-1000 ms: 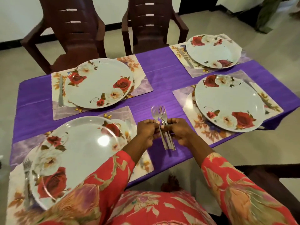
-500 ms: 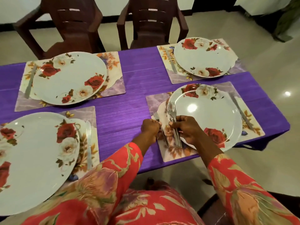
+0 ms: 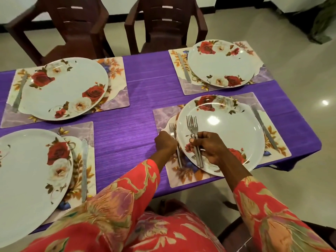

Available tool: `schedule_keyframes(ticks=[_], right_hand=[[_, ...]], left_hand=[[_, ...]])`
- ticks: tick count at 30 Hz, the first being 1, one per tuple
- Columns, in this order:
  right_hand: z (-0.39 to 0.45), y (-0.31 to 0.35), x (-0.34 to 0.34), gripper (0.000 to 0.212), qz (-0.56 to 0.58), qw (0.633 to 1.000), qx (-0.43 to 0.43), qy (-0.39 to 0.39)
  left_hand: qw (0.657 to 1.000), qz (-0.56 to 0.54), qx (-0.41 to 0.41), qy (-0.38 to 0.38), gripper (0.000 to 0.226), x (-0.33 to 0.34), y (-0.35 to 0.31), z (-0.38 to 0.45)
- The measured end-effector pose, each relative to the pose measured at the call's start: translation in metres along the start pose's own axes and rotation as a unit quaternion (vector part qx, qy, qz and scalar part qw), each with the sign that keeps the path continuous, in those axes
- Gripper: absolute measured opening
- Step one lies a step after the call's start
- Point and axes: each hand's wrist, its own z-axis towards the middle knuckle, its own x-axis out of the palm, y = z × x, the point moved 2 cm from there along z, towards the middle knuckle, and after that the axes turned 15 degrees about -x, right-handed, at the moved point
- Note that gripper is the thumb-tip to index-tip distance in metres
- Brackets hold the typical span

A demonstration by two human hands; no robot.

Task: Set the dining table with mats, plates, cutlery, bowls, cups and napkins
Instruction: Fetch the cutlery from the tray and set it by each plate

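Note:
Several white rose-patterned plates sit on floral mats on the purple tablecloth [image 3: 138,99]. My right hand [image 3: 209,148] grips a bunch of forks [image 3: 194,131] above the near right plate [image 3: 229,135]. My left hand [image 3: 164,144] pinches a single fork [image 3: 173,131] lying on the near right mat [image 3: 161,115], just left of that plate. A knife [image 3: 263,127] lies on the mat's right side. Knives also lie beside the far right plate [image 3: 220,64], the far left plate [image 3: 63,90] and the near left plate [image 3: 27,175].
Two dark brown chairs [image 3: 163,24] stand at the far side of the table. Another chair's edge [image 3: 236,231] shows at lower right. The table's right edge drops to a tiled floor [image 3: 309,188].
My view and both hands moved right, from the cloth between the near mats to the near right setting. My left hand took one fork from the bunch and lowered it onto the mat.

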Motion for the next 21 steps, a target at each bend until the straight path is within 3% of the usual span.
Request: schedule_keyframes(ticks=[11,15,18,21], right_hand=[[-0.001,0.003,0.007,0.015,-0.010,1.000,-0.003,0.003],[-0.004,0.008,0.020,0.012,-0.012,1.000,-0.010,0.016],[-0.004,0.012,0.044,0.012,-0.004,0.999,-0.016,0.039],[-0.002,0.015,0.082,0.017,0.001,0.997,-0.017,0.075]], left_hand=[[1.000,-0.009,0.012,-0.006,0.018,0.001,0.004,0.001],[0.993,-0.105,-0.017,0.043,0.006,-0.009,0.012,0.007],[0.971,-0.215,-0.027,0.101,0.022,-0.043,0.005,-0.028],[0.944,-0.295,-0.028,0.148,0.023,-0.070,0.008,-0.032]])
